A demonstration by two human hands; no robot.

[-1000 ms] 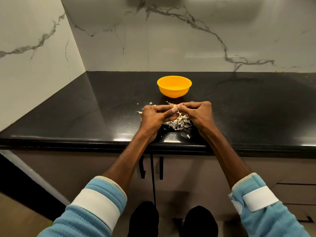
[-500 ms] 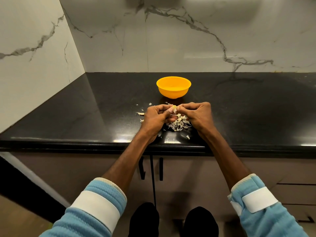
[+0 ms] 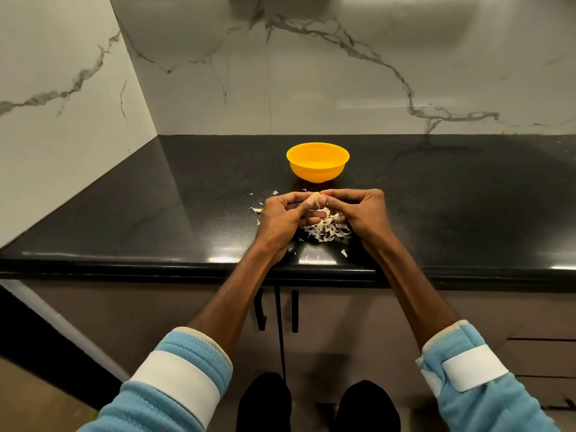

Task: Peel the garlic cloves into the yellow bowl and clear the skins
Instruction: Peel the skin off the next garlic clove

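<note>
My left hand [image 3: 280,217] and right hand [image 3: 365,213] meet above the counter [image 3: 156,219], fingers [image 3: 343,194] of both curled, pinching one clove [image 3: 315,196] between their tips. Skins [image 3: 325,229] lie heaped just below the fingers; the bowl [image 3: 318,169] stands just beyond them, apart.

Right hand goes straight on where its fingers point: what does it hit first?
The right hand points sideways: first the garlic clove it pinches, then likely the left hand opposite.

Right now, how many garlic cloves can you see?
1: a garlic clove pinched between the left hand and right hand, above the pile of skins. Others may lie hidden inside the yellow bowl or under the hands.
</note>
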